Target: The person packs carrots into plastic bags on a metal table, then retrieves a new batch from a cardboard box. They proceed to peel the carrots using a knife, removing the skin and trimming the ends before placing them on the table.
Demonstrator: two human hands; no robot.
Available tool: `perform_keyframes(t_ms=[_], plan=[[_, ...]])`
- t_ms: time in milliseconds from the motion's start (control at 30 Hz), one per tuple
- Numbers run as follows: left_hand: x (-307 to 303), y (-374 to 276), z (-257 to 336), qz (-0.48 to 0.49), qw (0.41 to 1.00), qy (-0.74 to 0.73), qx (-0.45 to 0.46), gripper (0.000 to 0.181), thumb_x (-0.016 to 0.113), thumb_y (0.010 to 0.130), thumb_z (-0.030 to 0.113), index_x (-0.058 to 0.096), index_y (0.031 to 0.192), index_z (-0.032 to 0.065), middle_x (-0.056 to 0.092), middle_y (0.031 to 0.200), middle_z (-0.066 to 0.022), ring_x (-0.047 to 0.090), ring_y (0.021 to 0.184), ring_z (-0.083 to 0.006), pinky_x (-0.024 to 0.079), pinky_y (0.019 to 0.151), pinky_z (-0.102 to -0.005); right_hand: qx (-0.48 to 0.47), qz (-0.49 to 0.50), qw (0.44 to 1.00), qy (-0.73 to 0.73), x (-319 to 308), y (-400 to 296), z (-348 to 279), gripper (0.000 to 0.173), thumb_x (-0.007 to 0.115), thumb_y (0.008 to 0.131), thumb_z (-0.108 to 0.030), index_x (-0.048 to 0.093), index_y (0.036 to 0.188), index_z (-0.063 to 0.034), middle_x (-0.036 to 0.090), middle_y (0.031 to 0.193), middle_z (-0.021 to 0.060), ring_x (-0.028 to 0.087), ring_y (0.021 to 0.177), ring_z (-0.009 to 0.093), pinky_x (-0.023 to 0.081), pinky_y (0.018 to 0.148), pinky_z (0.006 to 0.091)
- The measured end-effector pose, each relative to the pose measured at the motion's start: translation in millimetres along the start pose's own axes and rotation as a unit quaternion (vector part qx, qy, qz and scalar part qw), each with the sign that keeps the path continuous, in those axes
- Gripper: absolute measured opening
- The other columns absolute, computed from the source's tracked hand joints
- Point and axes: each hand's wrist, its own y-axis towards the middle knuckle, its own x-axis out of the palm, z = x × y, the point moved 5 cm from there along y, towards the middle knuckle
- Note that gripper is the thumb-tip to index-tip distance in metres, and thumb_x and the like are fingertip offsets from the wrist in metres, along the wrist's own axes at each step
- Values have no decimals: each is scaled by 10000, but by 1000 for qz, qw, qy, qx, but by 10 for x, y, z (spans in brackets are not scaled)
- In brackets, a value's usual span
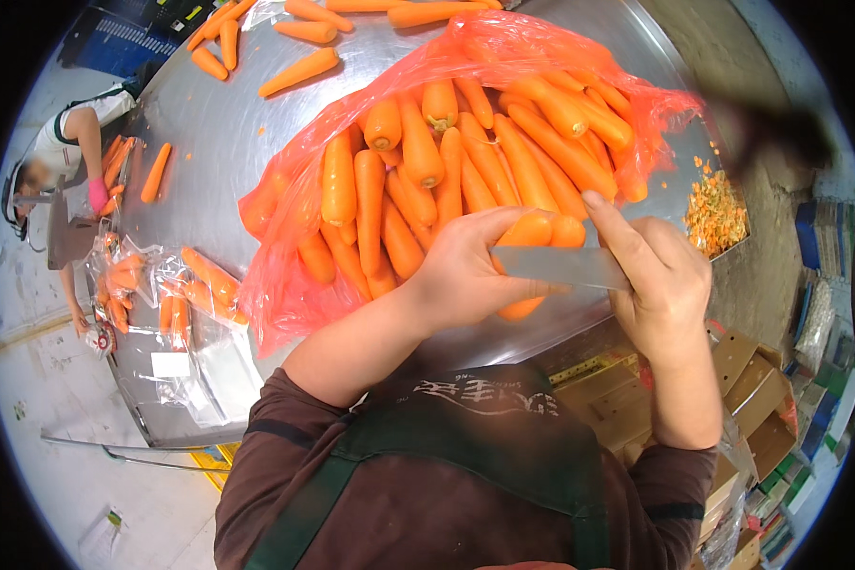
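Observation:
My left hand [467,267] is closed around a carrot [521,309], whose orange surface shows above and below a knife blade [559,266]. My right hand [659,278] grips the knife at its handle, which the fingers hide. The wide flat blade points left, across the carrot and close to my left thumb. Whether its edge touches the carrot, I cannot tell. Just beyond both hands, a heap of carrots [463,167] lies in an opened red plastic bag [306,149].
All this rests on a stainless steel table [214,164]. Carrot trimmings [716,214] are piled at its right edge. Loose carrots [299,71] lie at the far side. Clear bags of carrots [206,285] lie left, near a co-worker [78,135]. Cardboard boxes [748,385] stand below right.

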Motion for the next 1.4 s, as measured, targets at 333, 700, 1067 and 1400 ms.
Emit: perform_keyframes(t_ms=[333,700,1067,1400], plan=[[-179,67,-119,-4,945,-326,-18,442,673,860,240,548,1232,40,631,1111,-147,613,1045,-257,490,929,-396,197,-152,915,316,684,-464,505,303,641,913,-195,652,1205,-116,684,859,100,634,678,164,503,639,307],[-594,334,-367,57,747,-662,-16,324,513,865,319,555,1027,41,588,1003,-150,588,925,-306,485,876,-503,414,-2,565,713,1115,-418,-139,448,530,978,-340,565,1224,32,645,777,59,567,580,118,419,528,212],[-2294,-22,-266,481,716,-485,143,538,441,985,357,383,1348,-37,388,1409,-183,440,1255,-285,390,1042,-447,347,86,899,253,1434,-791,636,381,755,817,-150,622,1144,-9,571,1068,114,569,865,168,499,721,287],[-584,-363,-756,306,780,526,142,906,845,665,203,340,1391,6,427,1236,-199,563,978,-261,497,838,-363,180,-21,983,-42,1534,-636,239,532,759,789,-114,576,1287,-75,553,1165,147,573,1027,253,486,865,346]])
